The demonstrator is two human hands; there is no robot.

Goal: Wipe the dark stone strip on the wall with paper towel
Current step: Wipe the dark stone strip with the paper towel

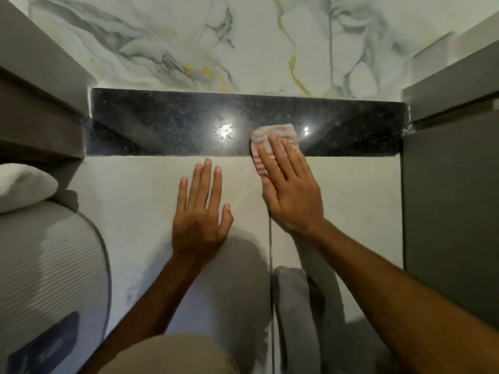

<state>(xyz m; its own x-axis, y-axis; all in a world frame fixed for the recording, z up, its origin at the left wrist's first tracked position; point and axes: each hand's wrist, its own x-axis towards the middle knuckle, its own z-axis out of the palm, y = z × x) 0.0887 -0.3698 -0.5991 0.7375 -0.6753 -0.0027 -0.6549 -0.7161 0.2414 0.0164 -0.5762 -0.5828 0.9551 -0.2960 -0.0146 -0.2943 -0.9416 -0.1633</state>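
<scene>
The right hand, fingers straight, is pressing the paper towel against the dark stone strip, right of its middle. The left hand is resting spread flat on the pale wall just below.

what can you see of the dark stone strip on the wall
The dark stone strip is a long horizontal band of black, speckled, polished stone set in the wall, veined marble above, plain pale wall below, grey cabinets at both ends. It is glossy, with two bright light glints near the middle. The right hand presses a pink-striped paper towel flat on it, right of centre, over its lower edge. The left hand lies on the pale wall just below.
</scene>
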